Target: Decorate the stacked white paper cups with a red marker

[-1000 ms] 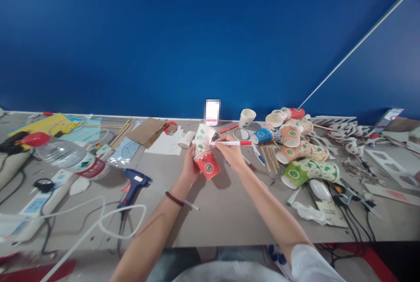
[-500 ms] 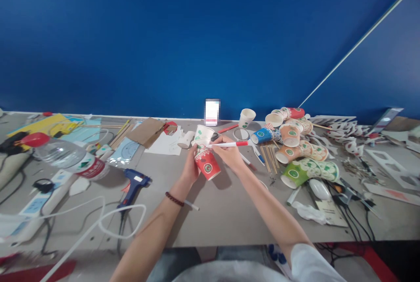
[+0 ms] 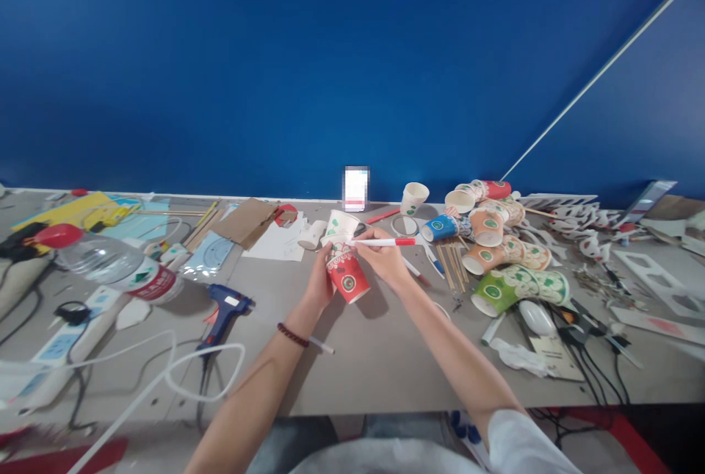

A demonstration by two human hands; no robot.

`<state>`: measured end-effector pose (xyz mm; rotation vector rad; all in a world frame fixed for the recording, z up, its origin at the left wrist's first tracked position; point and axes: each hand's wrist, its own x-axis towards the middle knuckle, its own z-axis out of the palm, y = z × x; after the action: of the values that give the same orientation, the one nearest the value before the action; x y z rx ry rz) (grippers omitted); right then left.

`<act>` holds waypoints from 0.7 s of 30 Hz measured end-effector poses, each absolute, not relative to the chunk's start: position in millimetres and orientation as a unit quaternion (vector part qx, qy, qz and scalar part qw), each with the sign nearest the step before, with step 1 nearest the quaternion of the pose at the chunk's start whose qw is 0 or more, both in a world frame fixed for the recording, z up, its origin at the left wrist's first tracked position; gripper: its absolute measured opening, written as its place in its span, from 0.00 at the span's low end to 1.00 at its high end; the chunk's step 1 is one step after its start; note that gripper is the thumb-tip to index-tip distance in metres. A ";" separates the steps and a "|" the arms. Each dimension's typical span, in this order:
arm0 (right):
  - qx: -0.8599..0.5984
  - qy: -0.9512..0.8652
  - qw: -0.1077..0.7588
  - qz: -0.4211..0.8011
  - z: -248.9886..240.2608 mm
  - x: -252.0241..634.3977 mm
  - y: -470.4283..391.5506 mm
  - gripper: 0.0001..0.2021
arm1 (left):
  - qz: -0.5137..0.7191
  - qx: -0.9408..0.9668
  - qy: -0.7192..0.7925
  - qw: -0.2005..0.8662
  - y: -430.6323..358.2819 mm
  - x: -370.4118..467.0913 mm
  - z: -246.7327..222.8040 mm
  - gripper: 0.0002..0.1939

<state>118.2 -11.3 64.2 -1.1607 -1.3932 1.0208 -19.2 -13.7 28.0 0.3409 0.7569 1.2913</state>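
In the middle of the head view, my left hand (image 3: 320,275) is closed around a red and white paper cup (image 3: 351,279), tilted with its red end toward me. Behind it, and touching it at the narrow part, is a white paper cup (image 3: 342,225) with green print; whether the two are joined I cannot tell. My right hand (image 3: 385,257) pinches a white marker (image 3: 380,242) with a red end pointing right. The marker's left tip meets the cups near where they come together. My left fingers are partly hidden behind the red cup.
Several paper cups (image 3: 499,292) lie piled to the right, beside wooden sticks (image 3: 452,268). One white cup (image 3: 414,198) stands near the blue wall. On the left are a glue gun (image 3: 225,309), a water bottle (image 3: 118,264), a power strip (image 3: 71,356) and a looping white cable (image 3: 170,367).
The marker and my right hand have shifted very slightly at the cups. Both hands keep their hold, and the surrounding things stay where they were.
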 end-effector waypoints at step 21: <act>-0.488 -0.544 0.536 0.421 65.6 118.1 -10.0 0.04 | 0.570 0.163 0.347 0.727 -14.2 -20.2 27.4 0.15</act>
<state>118.1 -10.0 65.6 -1.1629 -1.2960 1.0030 -20.2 -14.2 27.4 0.3587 0.7654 1.2569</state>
